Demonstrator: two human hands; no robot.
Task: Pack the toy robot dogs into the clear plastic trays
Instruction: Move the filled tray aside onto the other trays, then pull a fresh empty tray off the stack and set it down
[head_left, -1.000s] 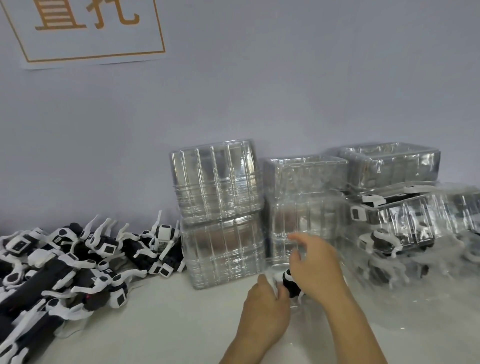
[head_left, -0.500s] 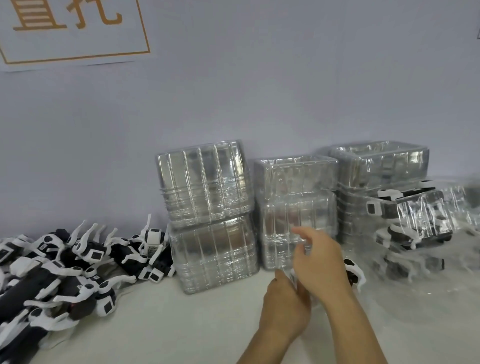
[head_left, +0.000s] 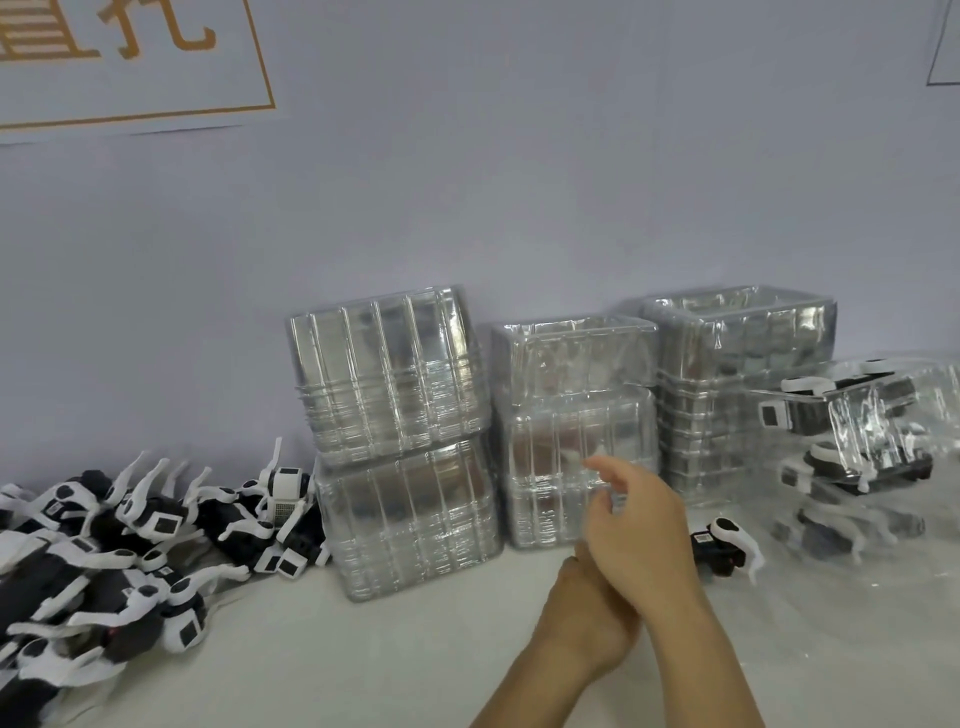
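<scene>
— Hands first: where are they?

— Head view, low centre. The right hand (head_left: 641, 530) sits above and partly over the left hand (head_left: 587, 618), both raised just in front of the middle tray stack (head_left: 574, 431). The right fingers are loosely curled, the forefinger stretched up toward the stack; whether they pinch clear plastic I cannot tell, since blur and glare hide it. The left hand is mostly covered by the right, so its grip cannot be told either.

— And the dogs?

— A big pile of dogs (head_left: 119, 545), black and white, lies on the table (head_left: 363, 665) at the left, reaching to the foot of the left stack (head_left: 400, 441). One loose dog (head_left: 724, 543) lies on the table just right of the right wrist, apart from the hands.

— Any packed?

— Yes. At the far right, packed trays (head_left: 857, 431) hold dogs, heaped and tilted, beside the right stack (head_left: 737, 364). That part is blurred, so I cannot count them.

— The stacks themselves?

— Three, side by side against the wall (head_left: 519, 182), nested clear trays, the left one tallest-looking. A sign (head_left: 130, 57) with an orange frame hangs at the upper left.
</scene>
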